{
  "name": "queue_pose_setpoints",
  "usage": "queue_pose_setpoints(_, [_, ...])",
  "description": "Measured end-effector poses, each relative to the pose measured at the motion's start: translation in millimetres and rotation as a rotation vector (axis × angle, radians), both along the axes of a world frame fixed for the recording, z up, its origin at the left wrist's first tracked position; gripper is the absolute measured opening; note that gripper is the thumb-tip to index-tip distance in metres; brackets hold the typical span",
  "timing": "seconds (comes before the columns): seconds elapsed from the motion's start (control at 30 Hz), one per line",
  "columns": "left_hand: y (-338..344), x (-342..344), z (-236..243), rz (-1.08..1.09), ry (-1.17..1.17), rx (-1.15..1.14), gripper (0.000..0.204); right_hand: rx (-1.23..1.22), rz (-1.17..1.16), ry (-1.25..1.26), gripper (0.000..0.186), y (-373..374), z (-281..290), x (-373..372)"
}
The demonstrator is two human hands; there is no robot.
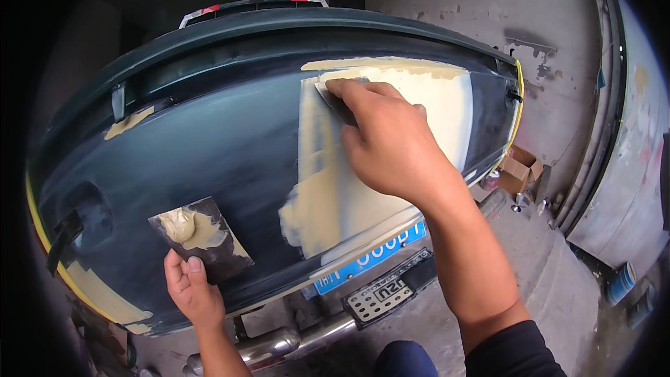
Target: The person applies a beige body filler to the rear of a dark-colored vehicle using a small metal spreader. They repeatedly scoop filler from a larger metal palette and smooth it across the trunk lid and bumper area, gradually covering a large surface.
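Cream filler [391,146] covers the R portion of a dark green vehicle panel [209,146], from approx. centre frame out to 2 o'clock; coat is uneven, w/ dark streaks showing through along its L edge. Smaller filler patches sit at 10 o'clock and at 8 o'clock near the panel's yellow-taped edge.

Right hand [391,143] lies palm-down on the filled area, fingers pressing a thin flat spreader [336,96] against the panel at approx. 12 o'clock of the hand. Fingers flat on the blade, thumb under; blade is mostly covered by the fingers.

Left hand [190,290], at 7 o'clock in frame, pinches the lower corner of a dark square mixing board [206,241], thumb on top. Board carries a blob of cream filler [183,225] at its upper L. Board held just in front of the panel; contact w/ panel cannot be confirmed.

Hands well apart.

Below panel: blue plate [370,255] at 6 o'clock, perforated metal step [384,293], chrome pipe [279,343]. Cardboard box [520,167] on concrete floor at 3 o'clock. Cans [621,283] at 4 o'clock.
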State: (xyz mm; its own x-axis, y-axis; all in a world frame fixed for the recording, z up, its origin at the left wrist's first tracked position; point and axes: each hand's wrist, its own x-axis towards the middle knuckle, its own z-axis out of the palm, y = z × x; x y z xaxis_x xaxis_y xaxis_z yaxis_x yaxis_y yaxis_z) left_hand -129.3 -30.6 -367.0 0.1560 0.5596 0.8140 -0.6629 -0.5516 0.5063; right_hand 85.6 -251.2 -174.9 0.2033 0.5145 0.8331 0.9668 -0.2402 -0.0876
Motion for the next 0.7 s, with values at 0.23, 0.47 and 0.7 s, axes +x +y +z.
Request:
queue_pose_setpoints(0.23, [-3, -3, 2, -0.001, 0.001, -0.015, 0.039, 0.042, 0.040, -0.030, 0.050, 1, -26, -2])
queue_pose_setpoints(0.47, [-8, -2, 1, -0.061, -0.009, -0.042, 0.038, 0.009, 0.027, -0.041, 0.054, -7, -50, -4])
queue_pose_setpoints(0.7, [-9, -4, -3, -0.013, -0.011, -0.035, 0.039, -0.022, 0.002, -0.059, 0.058, -13, -79, -7])
